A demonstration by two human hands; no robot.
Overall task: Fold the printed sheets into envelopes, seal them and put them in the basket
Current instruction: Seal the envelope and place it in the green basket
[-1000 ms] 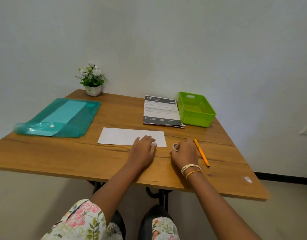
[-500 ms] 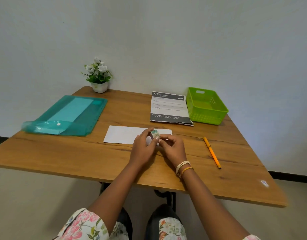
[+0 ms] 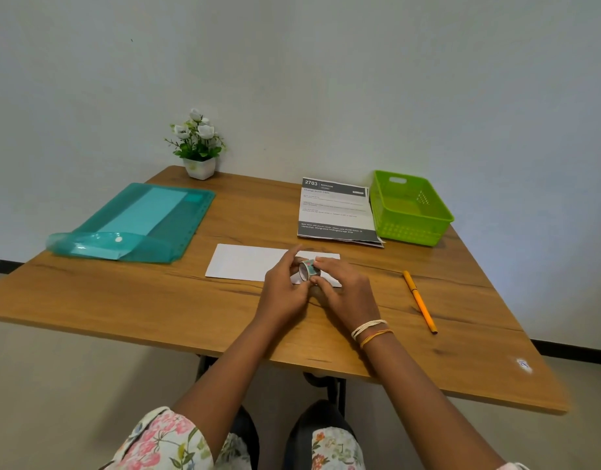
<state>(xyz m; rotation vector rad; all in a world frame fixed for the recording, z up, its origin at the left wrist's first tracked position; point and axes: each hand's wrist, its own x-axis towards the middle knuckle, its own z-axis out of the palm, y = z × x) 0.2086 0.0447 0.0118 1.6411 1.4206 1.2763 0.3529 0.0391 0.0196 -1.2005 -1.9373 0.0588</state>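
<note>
A white folded sheet (image 3: 248, 261) lies flat in the middle of the wooden table (image 3: 156, 300). Just above its right end, both hands hold a small roll of patterned tape (image 3: 308, 269). My left hand (image 3: 284, 290) pinches the roll from the left. From the right, my right hand (image 3: 343, 293) grips it with fingers over the top. A stack of printed sheets (image 3: 334, 212) lies behind, next to the green basket (image 3: 411, 212) at the back right. The basket looks empty.
A teal plastic folder (image 3: 136, 225) lies open at the left. A small potted plant (image 3: 199, 147) stands at the back by the wall. An orange pen (image 3: 420, 301) lies to the right of my hands.
My right hand picked the tape roll up from beside the pen and brought it over the folded sheet. My left hand lifted off the sheet and joined it on the roll.
</note>
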